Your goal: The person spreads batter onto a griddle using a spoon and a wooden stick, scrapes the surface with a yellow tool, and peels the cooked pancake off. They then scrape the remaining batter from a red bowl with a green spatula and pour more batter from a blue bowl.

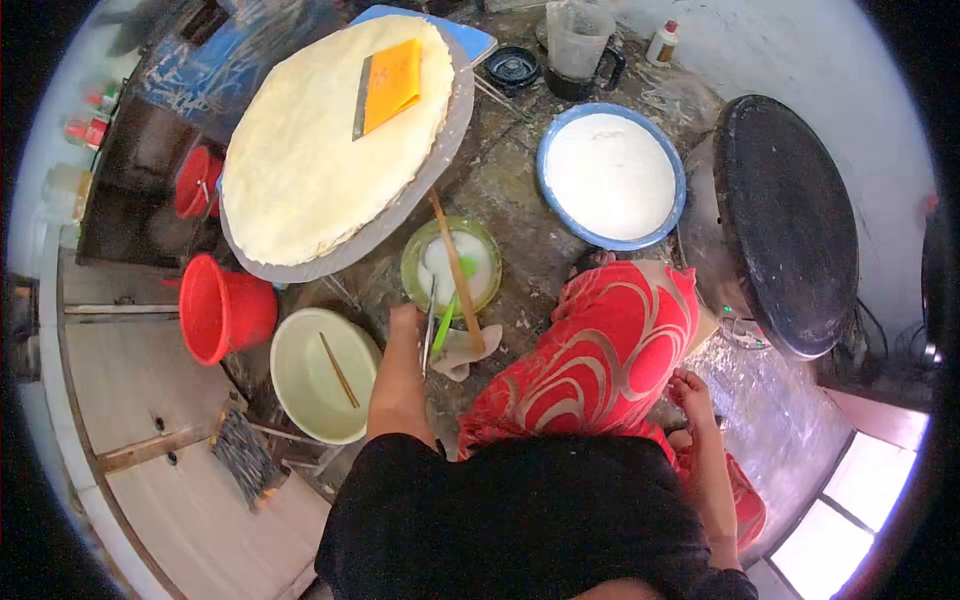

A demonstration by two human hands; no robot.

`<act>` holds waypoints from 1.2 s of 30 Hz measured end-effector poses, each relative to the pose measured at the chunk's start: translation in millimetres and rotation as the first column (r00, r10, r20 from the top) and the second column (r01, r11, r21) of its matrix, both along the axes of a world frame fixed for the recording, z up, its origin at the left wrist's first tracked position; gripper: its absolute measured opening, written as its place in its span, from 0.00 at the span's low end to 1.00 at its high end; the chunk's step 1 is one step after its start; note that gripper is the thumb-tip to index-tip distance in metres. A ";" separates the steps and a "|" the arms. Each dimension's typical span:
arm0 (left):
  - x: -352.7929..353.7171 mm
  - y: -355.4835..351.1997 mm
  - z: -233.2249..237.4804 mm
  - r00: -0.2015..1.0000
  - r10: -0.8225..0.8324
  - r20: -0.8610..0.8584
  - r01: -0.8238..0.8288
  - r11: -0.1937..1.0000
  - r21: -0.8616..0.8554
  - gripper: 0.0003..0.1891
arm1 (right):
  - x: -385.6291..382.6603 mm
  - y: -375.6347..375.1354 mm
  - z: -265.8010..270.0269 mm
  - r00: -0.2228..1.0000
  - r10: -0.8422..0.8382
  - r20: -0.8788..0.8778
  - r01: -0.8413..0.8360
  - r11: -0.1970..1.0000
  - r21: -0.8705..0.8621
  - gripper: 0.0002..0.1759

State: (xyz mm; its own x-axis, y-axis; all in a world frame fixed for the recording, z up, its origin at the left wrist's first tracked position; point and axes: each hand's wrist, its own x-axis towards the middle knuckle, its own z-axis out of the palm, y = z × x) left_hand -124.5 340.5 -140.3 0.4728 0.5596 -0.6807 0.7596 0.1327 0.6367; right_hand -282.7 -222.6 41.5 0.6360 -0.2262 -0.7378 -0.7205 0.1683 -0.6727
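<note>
My left arm reaches down to the near left rim of a green bowl [409, 262] of white batter-like liquid. The end of my left hand [406, 318] shows beside the rim, and its fingers cannot be made out. A long wooden stick [457, 268], a bright green spatula-like tool [443, 328] and a thin metal utensil [429, 325] lean in this bowl, close to that hand. A pale cloth [465, 352] lies below them. My right hand [688, 392] hangs by my right knee, over the red patterned trousers [610, 350], fingers curled with nothing visible in them.
Stacked round pale sheets [300, 150] carry an orange scraper [391, 85] at upper left. A blue-rimmed basin [612, 175] holds white liquid. A round black griddle [787, 225] stands right. Left are a red bucket [228, 310] and a cream basin [300, 390] with chopsticks [338, 370].
</note>
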 end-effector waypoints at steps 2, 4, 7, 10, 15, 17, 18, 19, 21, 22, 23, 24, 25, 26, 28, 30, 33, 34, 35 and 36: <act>-0.6 6.7 -28.9 0.987 0.139 0.079 -0.105 0.935 -0.338 0.02 | -6.0 6.4 3.3 1.000 0.010 -0.009 -0.010 1.000 -0.024 0.11; 1.8 2.1 -22.0 0.995 0.098 -0.008 -0.088 0.847 -0.525 0.01 | -11.6 8.7 3.0 1.000 0.019 -0.020 -0.020 0.999 -0.051 0.10; -4.9 16.7 -83.0 0.989 0.087 0.123 0.025 0.708 -0.706 0.01 | -24.5 11.5 -1.6 0.994 0.109 -0.005 -0.109 0.988 -0.112 0.09; 2.5 -62.6 26.5 0.965 0.249 0.089 -0.104 0.667 -0.737 0.04 | -27.8 16.0 -4.0 0.995 0.099 0.006 -0.099 0.994 -0.035 0.08; 19.2 -76.4 -10.7 0.920 0.387 0.067 -0.254 0.717 -0.649 0.03 | -12.3 34.4 19.6 0.996 0.006 -0.090 -0.010 0.999 -0.042 0.10; 34.1 -76.1 -31.6 0.943 0.328 0.050 -0.208 0.702 -0.681 0.05 | -4.4 37.7 30.1 0.995 0.038 -0.088 -0.046 0.995 -0.090 0.10; 39.5 -77.2 -37.8 0.945 0.324 0.050 -0.204 0.701 -0.683 0.05 | -2.6 37.8 32.1 0.994 0.072 -0.085 -0.083 0.987 -0.135 0.10; 45.7 -83.2 -24.7 0.944 0.304 0.128 -0.149 0.740 -0.656 0.05 | -2.7 36.7 31.2 0.994 0.066 -0.085 -0.078 0.987 -0.138 0.10; 55.5 -96.4 3.0 0.940 0.275 0.204 -0.091 0.775 -0.626 0.05 | -4.6 33.1 27.2 0.989 0.147 -0.023 -0.149 0.972 -0.182 0.11; 59.6 -102.6 14.8 0.935 0.267 0.234 -0.072 0.789 -0.611 0.06 | -5.0 31.7 25.8 0.990 0.142 -0.023 -0.144 0.972 -0.184 0.11; 62.7 -106.5 20.3 0.929 0.258 0.264 -0.055 0.803 -0.594 0.06 | -6.0 30.7 24.9 0.991 0.126 -0.041 -0.131 0.977 -0.166 0.11; 67.1 -105.8 12.5 0.930 0.255 0.264 -0.051 0.802 -0.595 0.06 | -6.4 30.3 24.3 0.992 0.111 -0.057 -0.118 0.982 -0.147 0.11; 71.7 -102.3 -2.2 0.938 0.233 0.255 -0.032 0.795 -0.606 0.06 | -6.0 31.3 26.0 0.993 0.107 -0.058 -0.114 0.983 -0.147 0.11; 75.6 -99.0 -16.7 0.945 0.211 0.248 -0.013 0.786 -0.618 0.06 | -4.3 32.7 29.0 0.993 0.103 -0.066 -0.111 0.985 -0.133 0.12; 80.5 -97.1 -30.7 0.947 0.209 0.243 -0.013 0.783 -0.622 0.07 | -3.2 31.2 28.5 0.992 0.099 -0.073 -0.107 0.987 -0.118 0.12; 81.6 -96.4 -34.8 0.950 0.207 0.235 -0.016 0.780 -0.625 0.08 | -4.6 26.3 22.8 0.984 0.156 -0.087 -0.167 0.976 -0.141 0.12; 85.9 -112.8 11.1 0.950 0.169 0.262 0.020 0.806 -0.591 0.12 | 19.2 39.9 59.4 0.927 0.290 -0.238 -0.350 0.897 -0.271 0.13; 88.1 -120.0 23.0 0.923 -0.262 0.283 0.198 0.952 0.235 0.14 | 19.8 39.6 57.7 0.928 0.291 -0.234 -0.349 0.898 -0.268 0.13; 86.7 -127.7 36.9 0.839 -0.543 -0.036 0.288 0.387 0.876 0.16 | 18.9 38.5 54.8 0.943 0.280 -0.182 -0.321 0.909 -0.264 0.12; 83.9 -136.8 50.6 0.839 -0.543 -0.036 0.286 0.383 0.878 0.16 | 17.8 36.6 51.0 0.955 0.266 -0.129 -0.292 0.921 -0.259 0.12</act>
State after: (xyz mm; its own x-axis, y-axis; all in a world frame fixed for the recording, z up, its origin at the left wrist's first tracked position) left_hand -40.6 203.7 -89.7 0.8721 0.4660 0.1494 0.3802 -0.8374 0.3927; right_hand -265.0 -186.0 92.6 0.6366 -0.2491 -0.7299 -0.7710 -0.2288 -0.5943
